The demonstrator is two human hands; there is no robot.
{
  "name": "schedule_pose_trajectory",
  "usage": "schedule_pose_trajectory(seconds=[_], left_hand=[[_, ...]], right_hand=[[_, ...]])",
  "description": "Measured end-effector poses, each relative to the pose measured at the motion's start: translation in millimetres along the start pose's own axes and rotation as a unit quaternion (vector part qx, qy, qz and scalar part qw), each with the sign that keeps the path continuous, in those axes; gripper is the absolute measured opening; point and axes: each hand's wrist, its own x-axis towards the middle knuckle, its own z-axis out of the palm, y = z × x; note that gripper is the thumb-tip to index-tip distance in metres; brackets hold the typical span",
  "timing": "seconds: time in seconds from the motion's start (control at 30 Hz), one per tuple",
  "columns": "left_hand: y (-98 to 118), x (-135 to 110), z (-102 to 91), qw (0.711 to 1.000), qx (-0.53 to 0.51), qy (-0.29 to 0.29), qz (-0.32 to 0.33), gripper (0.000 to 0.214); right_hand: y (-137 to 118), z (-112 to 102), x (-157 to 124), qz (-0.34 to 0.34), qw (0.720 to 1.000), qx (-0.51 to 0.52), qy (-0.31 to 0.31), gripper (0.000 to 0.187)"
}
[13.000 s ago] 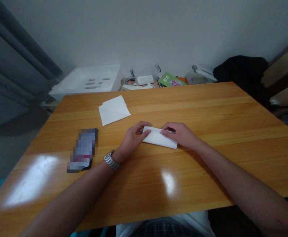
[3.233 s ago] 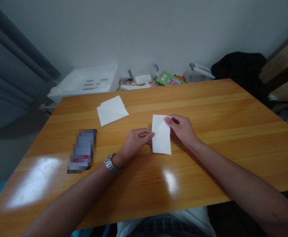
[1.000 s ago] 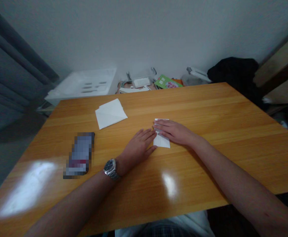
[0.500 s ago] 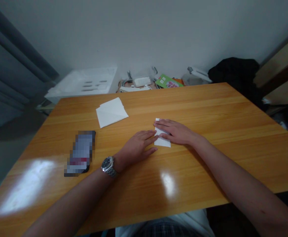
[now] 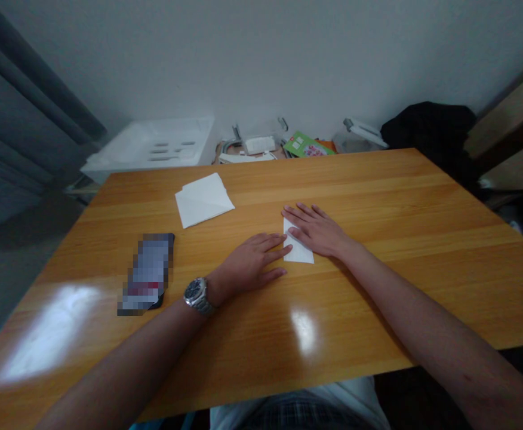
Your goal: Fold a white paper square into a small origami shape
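Observation:
A small folded piece of white paper point(image 5: 298, 254) lies on the wooden table, partly covered by my hands. My right hand point(image 5: 313, 227) rests flat over its upper part, fingers spread and pointing left and away from me. My left hand point(image 5: 258, 261) lies at the paper's left edge with fingers stretched out; its fingertips touch the paper. A metal wristwatch point(image 5: 197, 294) is on my left wrist. The far end of the paper is hidden under my right hand.
Several white sheets point(image 5: 204, 200) lie at the far left of the table point(image 5: 378, 197). A phone point(image 5: 149, 269), its screen blurred out, lies left of my left hand. Behind the table are a white foam box point(image 5: 154, 146), a green booklet point(image 5: 308, 145) and a black cloth point(image 5: 427, 128).
My right hand has slid slightly away from me across the paper, and its fingers have spread wider. My left hand has barely moved, staying at the paper's left edge.

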Motion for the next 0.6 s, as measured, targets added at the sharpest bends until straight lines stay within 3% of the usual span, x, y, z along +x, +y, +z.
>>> schedule_pose_trajectory(seconds=[0.2,0.33,0.6], left_hand=[[-13,-4,-16.0,0.996,-0.056,-0.040,0.057,0.041],[-16,-5,-23.4,0.994,-0.083,-0.058,0.048,0.036],[-8,-2,-21.1,0.995,-0.083,-0.057,0.009,0.060]], right_hand=[[1,0,0,0.007,1.000,0.008,-0.013,0.057],[1,0,2,0.007,1.000,0.007,-0.019,0.059],[3,4,2,0.007,1.000,0.022,-0.006,0.057]])
